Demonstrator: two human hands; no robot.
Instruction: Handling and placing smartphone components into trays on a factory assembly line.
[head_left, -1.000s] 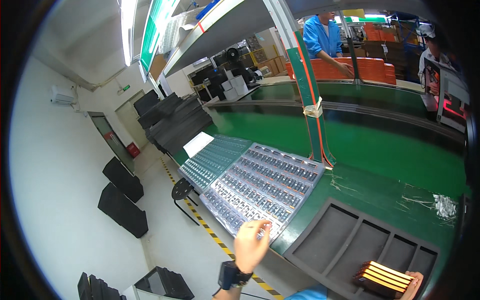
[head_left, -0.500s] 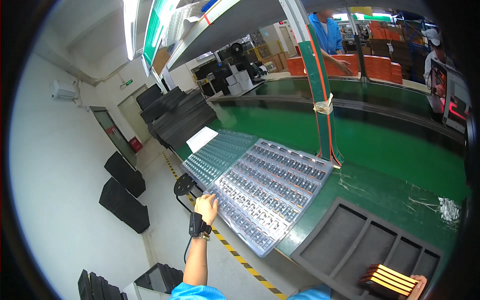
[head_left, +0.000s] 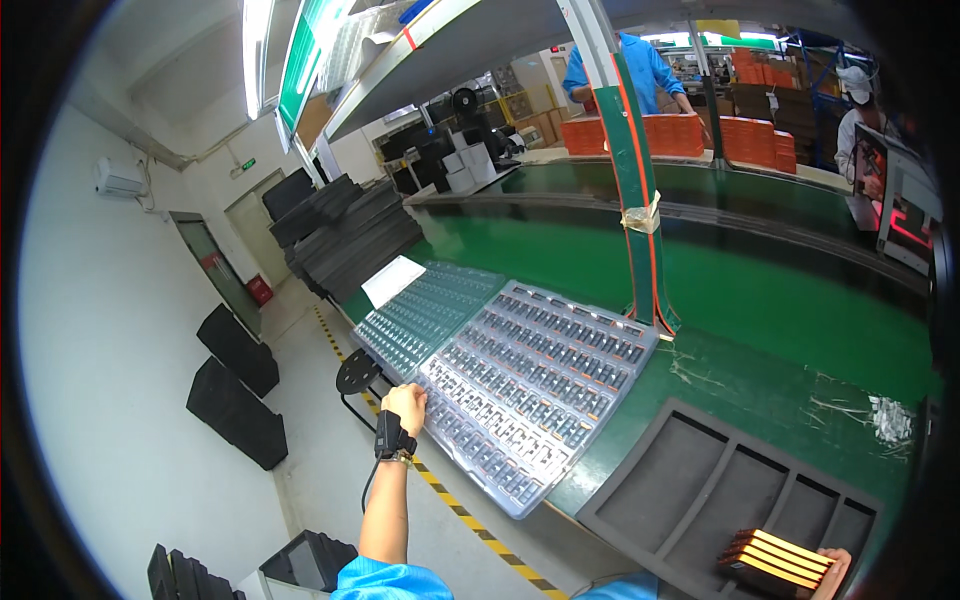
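Observation:
My left hand [head_left: 405, 406] is closed, its fingers curled at the near left edge of a clear plastic tray [head_left: 527, 505] filled with rows of small dark parts. Beside it, a second clear blister tray [head_left: 440, 283] lies further left, its pockets showing green. At the lower right, my right hand [head_left: 834, 572] grips the end of a stack of flat dark pieces with bright yellow-orange edges [head_left: 775, 558]. That stack is over a black foam tray [head_left: 690, 515] with several compartments. Only part of the right hand shows.
A white sheet [head_left: 393, 281] lies at the far tray's end. Black foam trays [head_left: 345, 235] are piled behind. A green post [head_left: 634, 200] rises from the green bench. Across the bench, a person in blue [head_left: 650, 75] stands behind orange boxes [head_left: 670, 135]. A stool [head_left: 357, 372] stands beside the bench.
My left hand's fingers have curled in at the tray edge. My right hand keeps hold of the stack. The view has shifted slightly, and the person across the bench has moved left.

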